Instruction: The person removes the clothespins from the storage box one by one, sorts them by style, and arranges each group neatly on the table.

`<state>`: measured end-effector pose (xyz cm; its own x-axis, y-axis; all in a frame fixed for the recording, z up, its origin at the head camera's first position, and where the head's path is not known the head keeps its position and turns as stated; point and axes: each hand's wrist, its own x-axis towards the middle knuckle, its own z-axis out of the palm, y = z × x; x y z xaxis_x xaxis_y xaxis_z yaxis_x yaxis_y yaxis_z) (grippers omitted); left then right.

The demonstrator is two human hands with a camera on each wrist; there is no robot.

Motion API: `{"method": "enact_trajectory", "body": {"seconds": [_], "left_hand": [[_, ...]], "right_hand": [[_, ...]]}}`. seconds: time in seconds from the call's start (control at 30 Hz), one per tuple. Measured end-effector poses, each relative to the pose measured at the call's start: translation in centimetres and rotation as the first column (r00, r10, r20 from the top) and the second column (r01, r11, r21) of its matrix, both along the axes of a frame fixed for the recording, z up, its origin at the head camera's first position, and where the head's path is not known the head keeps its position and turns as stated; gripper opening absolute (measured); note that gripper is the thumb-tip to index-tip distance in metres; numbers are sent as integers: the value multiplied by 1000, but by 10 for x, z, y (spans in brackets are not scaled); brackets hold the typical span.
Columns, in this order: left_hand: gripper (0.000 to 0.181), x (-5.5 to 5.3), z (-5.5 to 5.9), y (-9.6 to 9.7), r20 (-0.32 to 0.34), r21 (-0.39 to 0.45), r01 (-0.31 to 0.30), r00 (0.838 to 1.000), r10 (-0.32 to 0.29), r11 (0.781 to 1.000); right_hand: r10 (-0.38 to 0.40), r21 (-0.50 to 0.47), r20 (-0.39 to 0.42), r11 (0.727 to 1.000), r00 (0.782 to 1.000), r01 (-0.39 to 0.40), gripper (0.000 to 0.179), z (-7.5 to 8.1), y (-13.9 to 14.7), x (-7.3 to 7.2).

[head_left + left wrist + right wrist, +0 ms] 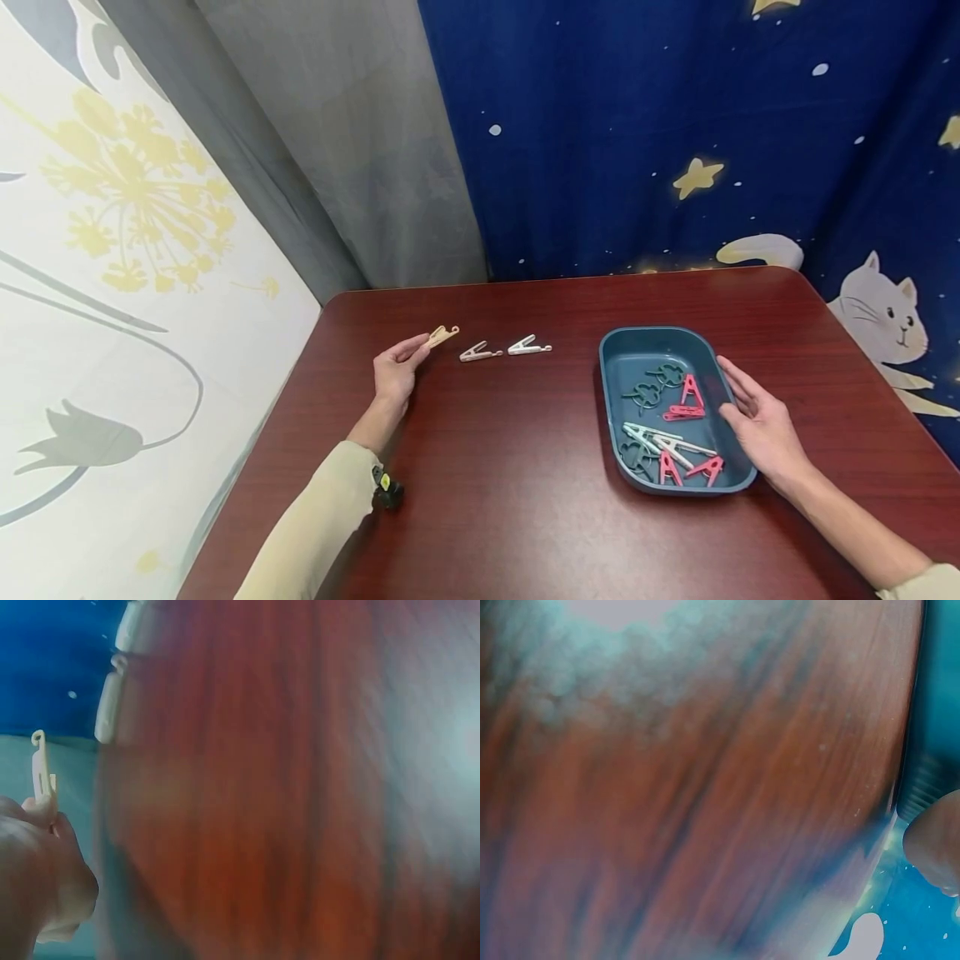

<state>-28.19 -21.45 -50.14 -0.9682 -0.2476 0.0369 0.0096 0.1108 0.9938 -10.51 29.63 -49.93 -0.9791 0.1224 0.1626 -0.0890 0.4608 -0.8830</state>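
My left hand (395,377) pinches a pale yellow clothespin (443,336) between thumb and fingertips, over the left part of the table. In the left wrist view the clothespin (41,776) points up from the fingers, its hooked end on top. Just right of it lie a pinkish-white clothespin (478,353) and a white clothespin (528,346). With my right hand (765,429) I grip the right side of a blue tray (609,392), thumb at its rim. Inside are pink clothespins (686,412), pale clothespins (675,446) and dark green clips (643,395).
The reddish-brown table (480,500) has a rounded far edge with a grey and blue curtain (600,150) behind it. A patterned white wall or cloth (112,333) borders the left side. The right wrist view shows mostly tabletop.
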Motion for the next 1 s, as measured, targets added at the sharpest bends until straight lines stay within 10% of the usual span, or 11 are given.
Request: {"method": "enact_trajectory", "body": {"seconds": [0.53,1.0], "left_hand": [[18,-3,-11,-31,48,-368,-14,998,34,930],[16,-2,-17,-27,-6,-491,15,1000,-21,871]], "right_hand": [[7,5,-11,1000,1000,-7,66,0,0,0],[10,15,-10,1000,1000,-10,65,-1,1,0]]}}
